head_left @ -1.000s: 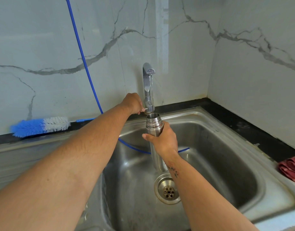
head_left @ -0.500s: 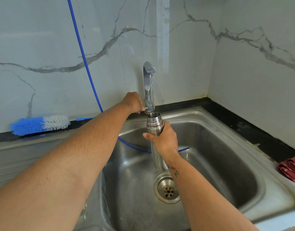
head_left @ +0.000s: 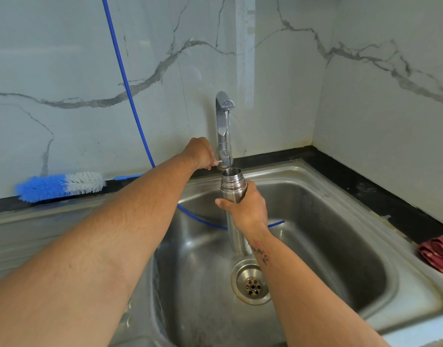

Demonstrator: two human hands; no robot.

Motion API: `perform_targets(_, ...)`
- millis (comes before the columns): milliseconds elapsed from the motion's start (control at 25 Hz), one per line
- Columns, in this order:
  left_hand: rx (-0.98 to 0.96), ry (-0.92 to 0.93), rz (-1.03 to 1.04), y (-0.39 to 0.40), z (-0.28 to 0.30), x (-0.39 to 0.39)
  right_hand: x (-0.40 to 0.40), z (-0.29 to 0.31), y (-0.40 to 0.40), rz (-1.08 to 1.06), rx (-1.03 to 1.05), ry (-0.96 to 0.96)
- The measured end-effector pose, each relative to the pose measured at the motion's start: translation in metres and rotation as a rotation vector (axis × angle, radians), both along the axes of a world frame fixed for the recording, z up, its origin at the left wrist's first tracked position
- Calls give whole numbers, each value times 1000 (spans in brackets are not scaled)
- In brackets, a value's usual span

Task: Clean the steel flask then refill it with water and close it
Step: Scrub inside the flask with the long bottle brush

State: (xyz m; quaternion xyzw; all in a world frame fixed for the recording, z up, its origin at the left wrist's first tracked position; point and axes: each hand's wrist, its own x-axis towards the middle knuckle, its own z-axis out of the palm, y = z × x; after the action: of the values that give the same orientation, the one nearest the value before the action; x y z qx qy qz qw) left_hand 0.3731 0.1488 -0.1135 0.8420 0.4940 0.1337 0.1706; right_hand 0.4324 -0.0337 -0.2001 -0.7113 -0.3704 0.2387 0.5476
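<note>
The right hand [head_left: 248, 209] is wrapped round the upper body of the flask [head_left: 234, 186], fingers curled behind it and the thumb across the front, just below the threaded neck. From that grip the flask's long axis runs nearly straight up and down: the open mouth stands a little above the hand, and the rest of the body hangs below it over the sink [head_left: 340, 196], ending above and short of the drain [head_left: 251, 281]. No cap is on the mouth, and none is in view.

Directly above the grip is the tap [head_left: 224, 121]. A thin stream of water falls from its spout into the mouth, landing toward the far side of the rim, so the alignment that matters is mouth under stream, with the axis kept upright.

The left hand [head_left: 200, 152] lies up and to the left of the grip, beyond the flask, fingers pinching the tap's small lever [head_left: 220, 162] at the base. It is the hand nearer the valve; the right one has only to hold steady.

By my reading this is filling. The water level inside cannot be seen, so when to turn the lever off is a matter of watching the mouth.

A brush [head_left: 60, 185] lies well off to the left of both hands, on the counter.
</note>
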Motion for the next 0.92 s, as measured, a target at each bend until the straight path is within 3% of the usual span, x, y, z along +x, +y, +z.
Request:
perform_targets(360,-38,-216,32,-1,-14,-8,0,-1,2,4,-6,-2)
perform_targets(600,-36,-228,54,-4,-15,-10,1,-2,2,-6,-10,-20)
perform_targets(920,82,-336,17,-6,-16,-15,1,-2,1,4,-20,-33)
